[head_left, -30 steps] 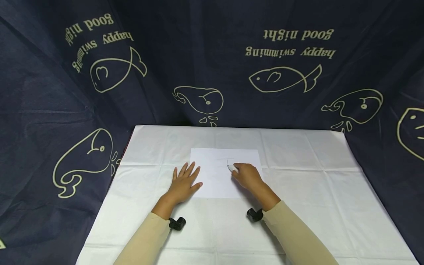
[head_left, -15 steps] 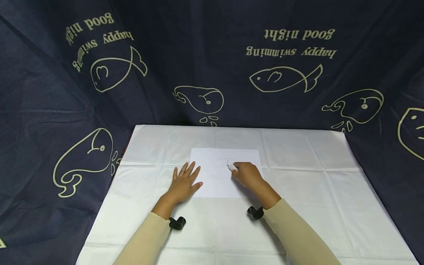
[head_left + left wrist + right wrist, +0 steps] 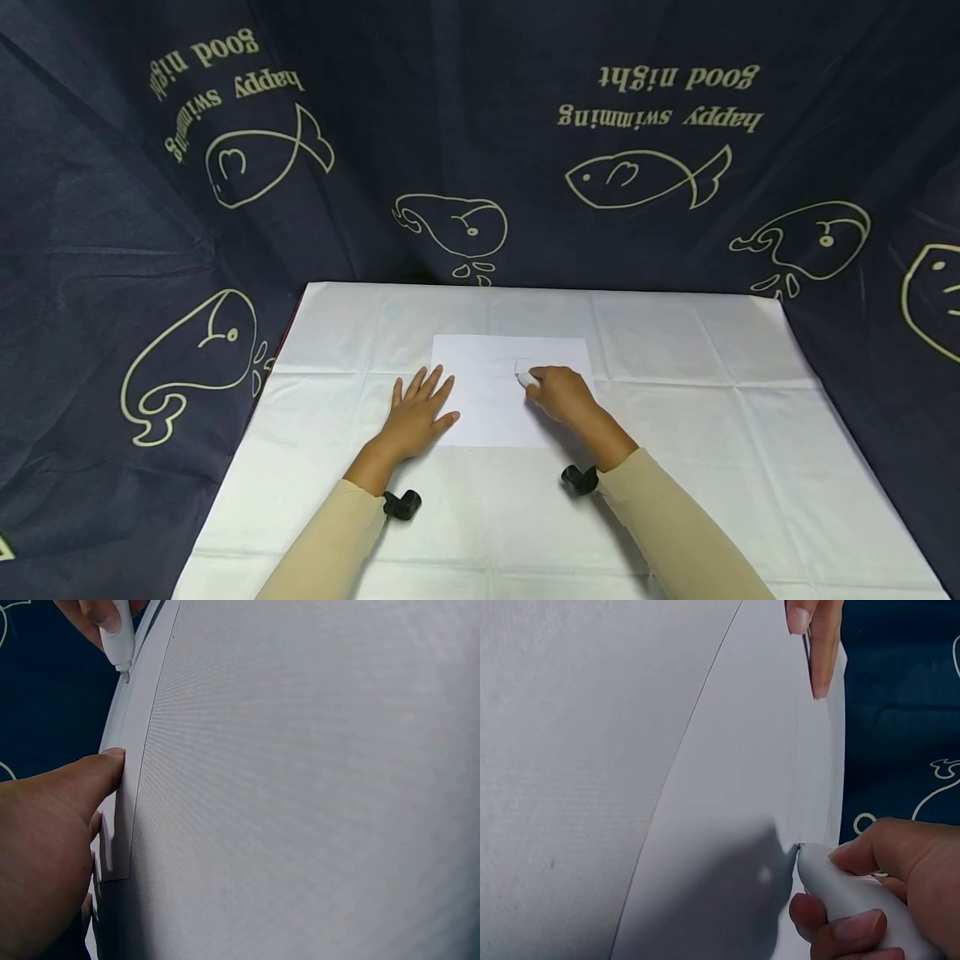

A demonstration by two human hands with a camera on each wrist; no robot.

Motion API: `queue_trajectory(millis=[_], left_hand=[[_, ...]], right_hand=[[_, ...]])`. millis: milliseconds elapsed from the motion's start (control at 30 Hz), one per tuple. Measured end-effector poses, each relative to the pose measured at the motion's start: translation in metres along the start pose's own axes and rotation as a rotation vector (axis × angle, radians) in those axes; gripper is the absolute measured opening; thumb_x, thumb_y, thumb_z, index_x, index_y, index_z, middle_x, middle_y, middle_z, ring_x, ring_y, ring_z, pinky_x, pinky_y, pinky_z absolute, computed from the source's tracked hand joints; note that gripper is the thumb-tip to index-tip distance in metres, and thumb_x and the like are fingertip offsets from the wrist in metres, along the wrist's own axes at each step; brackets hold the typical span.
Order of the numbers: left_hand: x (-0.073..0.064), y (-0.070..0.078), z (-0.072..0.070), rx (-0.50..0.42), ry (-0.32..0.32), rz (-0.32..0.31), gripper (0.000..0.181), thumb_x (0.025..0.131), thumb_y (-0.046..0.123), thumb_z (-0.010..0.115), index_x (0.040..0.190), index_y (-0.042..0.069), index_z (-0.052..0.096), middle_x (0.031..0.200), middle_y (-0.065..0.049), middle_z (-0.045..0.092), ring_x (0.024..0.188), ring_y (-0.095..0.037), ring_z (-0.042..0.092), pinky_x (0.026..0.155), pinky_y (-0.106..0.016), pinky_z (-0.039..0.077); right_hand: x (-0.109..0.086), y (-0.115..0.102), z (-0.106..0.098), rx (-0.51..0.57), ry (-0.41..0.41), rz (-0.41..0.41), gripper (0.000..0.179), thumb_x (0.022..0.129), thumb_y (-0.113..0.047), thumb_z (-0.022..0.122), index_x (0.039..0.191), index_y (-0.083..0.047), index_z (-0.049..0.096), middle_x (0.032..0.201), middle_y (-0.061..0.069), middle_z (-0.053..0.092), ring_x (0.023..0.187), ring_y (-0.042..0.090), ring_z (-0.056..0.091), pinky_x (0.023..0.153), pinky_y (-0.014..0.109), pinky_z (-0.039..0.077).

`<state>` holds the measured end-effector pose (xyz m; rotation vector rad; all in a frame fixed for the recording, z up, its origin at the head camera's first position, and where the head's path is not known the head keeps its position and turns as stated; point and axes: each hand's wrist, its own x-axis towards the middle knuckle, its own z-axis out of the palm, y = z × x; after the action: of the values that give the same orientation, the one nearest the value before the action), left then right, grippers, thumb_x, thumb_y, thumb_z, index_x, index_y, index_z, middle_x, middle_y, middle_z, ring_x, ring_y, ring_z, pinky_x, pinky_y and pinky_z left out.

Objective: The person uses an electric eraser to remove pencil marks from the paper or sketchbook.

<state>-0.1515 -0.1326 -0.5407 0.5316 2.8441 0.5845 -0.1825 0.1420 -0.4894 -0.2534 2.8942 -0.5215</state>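
A screened-off table (image 3: pixel 840 500) spot, in a home or a studio, I cannot tell: a dark blue curtain (image 3: pixel 510 100) printed with fish (image 3: pixel 627 180), whales (image 3: pixel 471 231) and upside-down "good night" lettering (image 3: pixel 678 77) hangs beyond the far edge and both far corners; creased white cloth (image 3: pixel 487 525) covers the top.

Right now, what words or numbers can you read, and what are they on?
"good night": upside down, dark cloth, right side.
"happy swimming": upside down, just below it.
"good nigh": upside down, left side; end unclear.
"happy swimming": below that, some letters squashed.
Paper: faint marks, no readable words.
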Motion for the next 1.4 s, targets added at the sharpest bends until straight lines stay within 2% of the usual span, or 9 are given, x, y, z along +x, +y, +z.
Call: queue_trajectory(millis=[633, 1400], left_hand=[[0.0008, -0.0004, 0.0014, 0.005, 0.002, -0.003, 0.07, 0.104, 0.052, 0.047, 0.162, 0.018, 0.026, 0.172, -0.007, 0.011, 0.16, -0.035, 0.002, 0.123, -0.068, -0.004], [0.0011, -0.0019, 0.0018, 0.004, 0.003, 0.0, 0.07, 0.104, 0.052, 0.047, 0.162, 0.019, 0.026, 0.172, -0.007, 0.01, 0.16, -0.035, 0.002, 0.123, -0.068, -0.004]], right_hand=[[-0.002, 0.002, 0.002, 0.008, 0.013, -0.019, 0.04, 0.098, -0.023, 0.061, 0.133, -0.004, 0.066, 0.128, 0.02, 0.07, 0.119, 0.042, 0.065, 0.099, 0.052, 0.053], [-0.0007, 0.005, 0.004, 0.022, 0.011, -0.001, 0.041, 0.099, -0.023, 0.059, 0.135, -0.005, 0.065, 0.129, 0.021, 0.069, 0.121, 0.043, 0.064, 0.102, 0.053, 0.051]])
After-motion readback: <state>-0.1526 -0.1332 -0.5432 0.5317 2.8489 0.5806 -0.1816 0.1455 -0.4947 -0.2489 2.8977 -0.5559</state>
